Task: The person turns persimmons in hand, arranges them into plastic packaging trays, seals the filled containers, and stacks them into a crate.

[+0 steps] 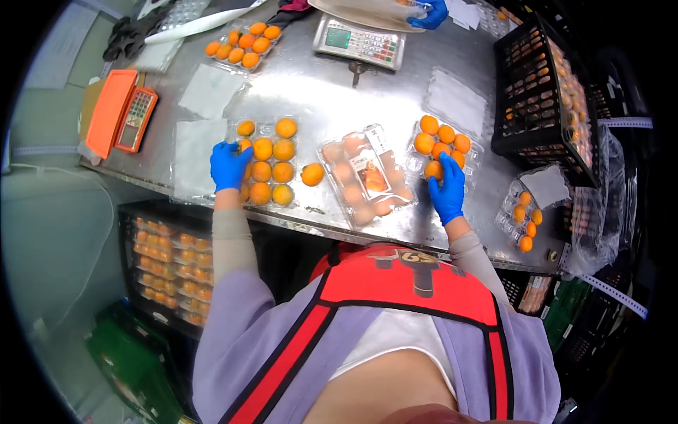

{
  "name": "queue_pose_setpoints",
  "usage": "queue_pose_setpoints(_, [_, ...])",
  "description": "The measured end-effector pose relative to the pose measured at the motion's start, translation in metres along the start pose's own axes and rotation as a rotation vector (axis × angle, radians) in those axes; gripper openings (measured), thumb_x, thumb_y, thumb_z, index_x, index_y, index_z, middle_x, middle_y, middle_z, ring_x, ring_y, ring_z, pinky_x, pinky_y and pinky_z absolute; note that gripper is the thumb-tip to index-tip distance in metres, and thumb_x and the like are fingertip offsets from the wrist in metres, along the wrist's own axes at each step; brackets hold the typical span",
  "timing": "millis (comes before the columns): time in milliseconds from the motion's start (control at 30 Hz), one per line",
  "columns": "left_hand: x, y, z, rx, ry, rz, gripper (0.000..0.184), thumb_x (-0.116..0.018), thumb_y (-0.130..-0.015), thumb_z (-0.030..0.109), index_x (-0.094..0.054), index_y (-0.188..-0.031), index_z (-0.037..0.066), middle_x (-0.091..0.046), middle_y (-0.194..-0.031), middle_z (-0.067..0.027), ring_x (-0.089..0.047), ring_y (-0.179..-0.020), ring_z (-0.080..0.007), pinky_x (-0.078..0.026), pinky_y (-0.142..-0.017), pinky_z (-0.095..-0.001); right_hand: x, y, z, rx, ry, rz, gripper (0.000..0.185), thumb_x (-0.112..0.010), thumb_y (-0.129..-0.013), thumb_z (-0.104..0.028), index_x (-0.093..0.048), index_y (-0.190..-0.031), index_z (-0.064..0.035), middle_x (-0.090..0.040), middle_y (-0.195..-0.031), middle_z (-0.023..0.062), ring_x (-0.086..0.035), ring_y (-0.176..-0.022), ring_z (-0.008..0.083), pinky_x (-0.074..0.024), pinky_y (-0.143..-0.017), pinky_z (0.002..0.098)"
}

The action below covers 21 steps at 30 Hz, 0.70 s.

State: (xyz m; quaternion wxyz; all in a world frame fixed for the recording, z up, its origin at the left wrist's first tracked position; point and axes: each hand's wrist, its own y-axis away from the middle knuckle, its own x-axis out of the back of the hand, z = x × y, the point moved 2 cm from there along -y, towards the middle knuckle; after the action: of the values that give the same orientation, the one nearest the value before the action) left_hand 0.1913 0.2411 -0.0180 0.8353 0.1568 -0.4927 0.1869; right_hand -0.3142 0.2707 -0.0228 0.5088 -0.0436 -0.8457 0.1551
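On the steel table, my left hand (230, 166) in a blue glove rests at the left edge of an open clear tray of orange fruits (262, 148), its fingers curled by a fruit at that side. My right hand (448, 189), also gloved, has its fingers at the front fruits of another open tray (445, 134); its grip is partly hidden. Between the two trays lies a closed, labelled clear pack of fruits (366, 175). One loose orange fruit (312, 174) sits just right of the left tray.
A white scale (359, 44) stands at the back, near a co-worker's blue-gloved hand (431, 13). An orange scale (127, 116) is at left. Another fruit tray (244, 46) lies behind; a black crate (544, 99) and a part-filled tray (522, 215) are at right.
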Motion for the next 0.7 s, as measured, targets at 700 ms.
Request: queue_pose_setpoints(700, [-0.006,0.091,0.211,-0.047,1.797,-1.085,0.063,-0.059,-0.081,0.036,-0.044,-0.127,-0.004,-0.046,-0.131,-0.0194,-0.051,-0.113,-0.0283,-0.043,-0.093,-0.0368,0.094,-0.083,-0.129,0.040,-0.859,-0.211,0.068,-0.067,-0.078,-0.011,-0.035,-0.138,-0.0035,-0.042,-0.139,0.0118,-0.040,-0.127,0.0229,-0.0325,-0.103,0.0354])
